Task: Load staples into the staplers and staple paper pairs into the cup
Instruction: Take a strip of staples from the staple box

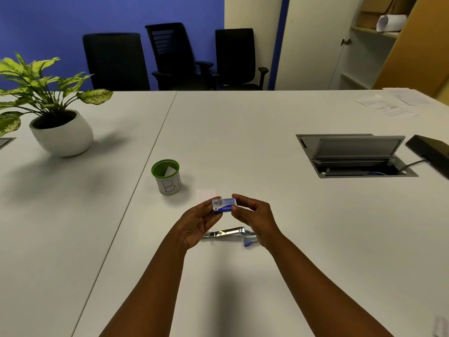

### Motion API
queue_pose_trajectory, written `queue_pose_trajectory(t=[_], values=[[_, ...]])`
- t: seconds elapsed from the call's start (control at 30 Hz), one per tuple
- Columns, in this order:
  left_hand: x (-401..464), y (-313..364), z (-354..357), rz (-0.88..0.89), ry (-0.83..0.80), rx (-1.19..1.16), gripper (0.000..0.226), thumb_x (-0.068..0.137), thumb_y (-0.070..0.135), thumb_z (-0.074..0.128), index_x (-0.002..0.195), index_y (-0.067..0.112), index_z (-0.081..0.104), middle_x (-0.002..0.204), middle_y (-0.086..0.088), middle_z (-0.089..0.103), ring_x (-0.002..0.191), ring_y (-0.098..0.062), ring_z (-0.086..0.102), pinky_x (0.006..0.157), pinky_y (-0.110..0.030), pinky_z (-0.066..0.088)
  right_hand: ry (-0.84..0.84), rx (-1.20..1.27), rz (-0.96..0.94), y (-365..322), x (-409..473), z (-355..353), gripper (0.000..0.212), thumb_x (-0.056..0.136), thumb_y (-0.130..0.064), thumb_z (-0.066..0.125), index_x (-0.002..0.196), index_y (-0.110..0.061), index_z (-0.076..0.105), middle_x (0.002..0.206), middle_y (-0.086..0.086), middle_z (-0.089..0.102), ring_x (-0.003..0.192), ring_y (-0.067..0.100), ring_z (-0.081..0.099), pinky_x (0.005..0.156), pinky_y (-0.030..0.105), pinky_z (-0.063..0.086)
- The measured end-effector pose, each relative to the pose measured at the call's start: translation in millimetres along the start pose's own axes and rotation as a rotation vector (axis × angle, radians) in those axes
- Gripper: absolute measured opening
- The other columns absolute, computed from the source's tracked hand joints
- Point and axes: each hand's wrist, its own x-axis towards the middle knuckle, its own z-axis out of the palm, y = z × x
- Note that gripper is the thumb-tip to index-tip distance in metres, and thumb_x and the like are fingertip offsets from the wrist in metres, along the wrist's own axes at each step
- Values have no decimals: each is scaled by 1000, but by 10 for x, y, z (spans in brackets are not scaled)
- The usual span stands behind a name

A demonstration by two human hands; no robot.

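Held up over the worktop (pixel 243 142) between both hands: a small blue-and-white staple box (pixel 224 205), label upside down to the camera. Left hand (pixel 198 223), palm turned up, fingertips pinching the box's left end; right hand (pixel 254 216), thumb and forefinger clamped on the right end. So both grips closed on the same box, none free. Probably light and stiff for its size, thin card over a dense metal load, so easily crushed at the faces and best pinched at the short ends, as now; likely opened by sliding or flipping an end flap, with one hand steadying the body. Staple strips inside apt to be brittle, prone to snapping into short lengths and scattering if tipped out carelessly; best drawn out level and low over the surface. Directly beneath the hands, lying flat and swung open: a stapler (pixel 229 233), chrome magazine channel exposed, blue handle end toward the right wrist. Smooth metal, likely slick, sprung, best steadied by its base while a strip drops into the channel. Farther off to the left, a green-rimmed cup (pixel 166 177) marked in pen, a white scrap showing inside. Just beyond the box, a pale paper slip (pixel 206 194) flat on the surface, thin, hard to lift except by an edge.
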Motion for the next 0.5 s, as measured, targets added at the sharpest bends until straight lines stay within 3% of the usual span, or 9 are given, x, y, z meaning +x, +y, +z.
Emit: queue_pose_trajectory(t=[0.1, 0.33, 0.5], values=[[15, -21, 41, -14, 58, 7, 16, 91, 4, 50, 96, 4, 65, 94, -18, 66, 84, -24, 64, 58, -21, 59, 28, -11, 2, -5, -9, -1, 35, 80, -1, 65, 115, -6, 61, 105, 14, 65, 94, 24, 63, 66, 15, 57], [51, -43, 28, -30, 115, -7, 15, 91, 11, 53, 88, 5, 66, 75, -14, 71, 61, -19, 71, 50, -21, 57, 55, 25, 86, -53, 5, 23, 21, 78, -6, 69, 98, -7, 65, 100, 19, 66, 90, 24, 65, 63, 18, 58], [71, -6, -43, -84, 42, 44, 23, 90, 24, 55, 93, 4, 66, 94, -18, 68, 76, -25, 70, 56, -25, 59, 70, -13, 110, -57, 20, 45, 18, 79, -3, 68, 96, -7, 64, 91, 16, 66, 83, 23, 66, 59, 19, 58]])
